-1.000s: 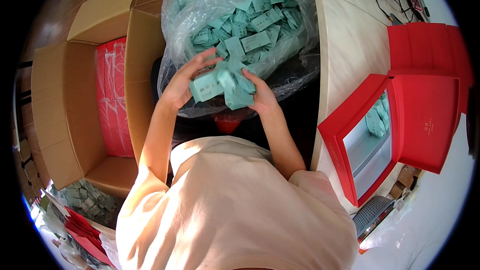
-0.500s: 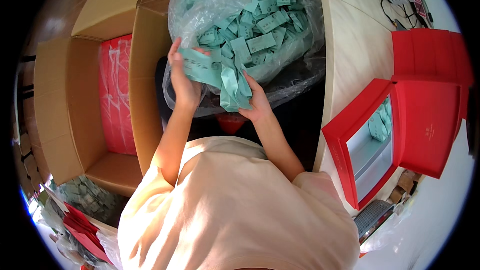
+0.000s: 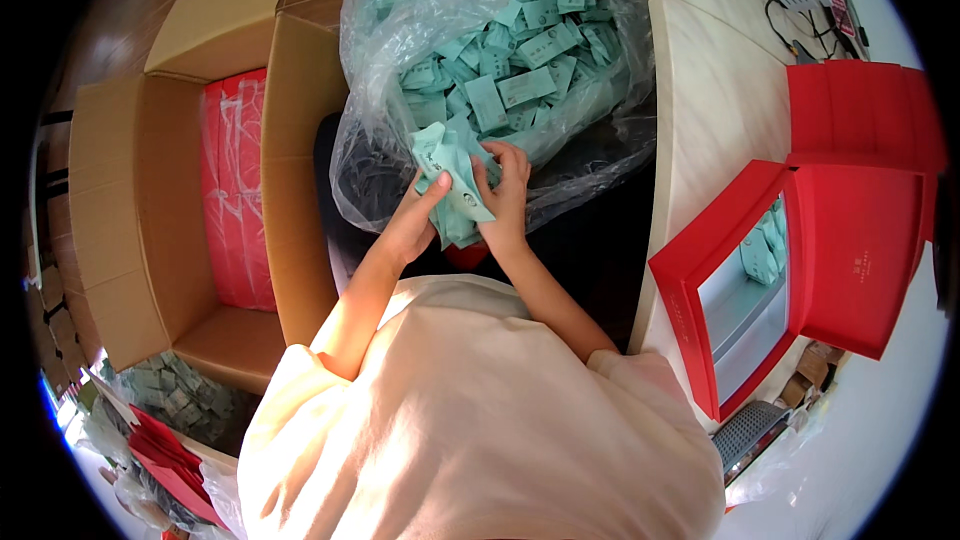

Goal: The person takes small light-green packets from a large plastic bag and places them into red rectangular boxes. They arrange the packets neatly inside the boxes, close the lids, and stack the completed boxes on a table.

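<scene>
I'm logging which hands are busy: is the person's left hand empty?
No, the left hand holds pale green packets, its thumb lying on the uppermost one.

At twelve o'clock from the right hand (image 3: 508, 195), I saw the clear plastic bag (image 3: 385, 60) gaping, leaving room to reach onto the teal packets (image 3: 527, 88), though its crumpled side bulged toward one. Open air ran over the pale tabletop (image 3: 710, 90) at two; the red box (image 3: 685, 300) stood up at four. At the left hand's (image 3: 408, 225) nine o'clock, the carton (image 3: 302, 190) blocked passage.

Carton (image 3: 180, 210) left of bag (image 3: 385, 90), packets (image 3: 527, 87) in bag, box (image 3: 683, 285) right on table (image 3: 715, 80)
</scene>
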A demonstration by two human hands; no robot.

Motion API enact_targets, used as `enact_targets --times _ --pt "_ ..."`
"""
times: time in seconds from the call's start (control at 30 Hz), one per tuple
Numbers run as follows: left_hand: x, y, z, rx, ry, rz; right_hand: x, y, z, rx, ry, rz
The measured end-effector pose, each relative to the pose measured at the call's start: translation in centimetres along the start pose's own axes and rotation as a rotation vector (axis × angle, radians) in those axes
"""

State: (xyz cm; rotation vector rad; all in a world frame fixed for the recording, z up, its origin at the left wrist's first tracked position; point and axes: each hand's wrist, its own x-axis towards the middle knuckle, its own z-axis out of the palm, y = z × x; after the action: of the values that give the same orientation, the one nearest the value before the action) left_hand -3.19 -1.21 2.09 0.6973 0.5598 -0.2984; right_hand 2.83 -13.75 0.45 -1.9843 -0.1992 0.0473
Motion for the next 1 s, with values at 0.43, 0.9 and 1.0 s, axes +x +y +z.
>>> enact_targets --times 0.43,0.9,1.0 --pt "0.5 0.9 -0.2 -0.123 0.108 0.162 3.2 -0.9 -3.4 0.048 0.048 0.171" --pt "-0.9 2.3 1.0 0.383 -0.070 -0.107 1.5 -1.4 -4.0 0.855 -0.577 0.637" --pt "-1.1 1.6 0.4 0.309 -0.112 -0.064 1.6 -1.2 -4.6 0.952 -0.565 0.731"
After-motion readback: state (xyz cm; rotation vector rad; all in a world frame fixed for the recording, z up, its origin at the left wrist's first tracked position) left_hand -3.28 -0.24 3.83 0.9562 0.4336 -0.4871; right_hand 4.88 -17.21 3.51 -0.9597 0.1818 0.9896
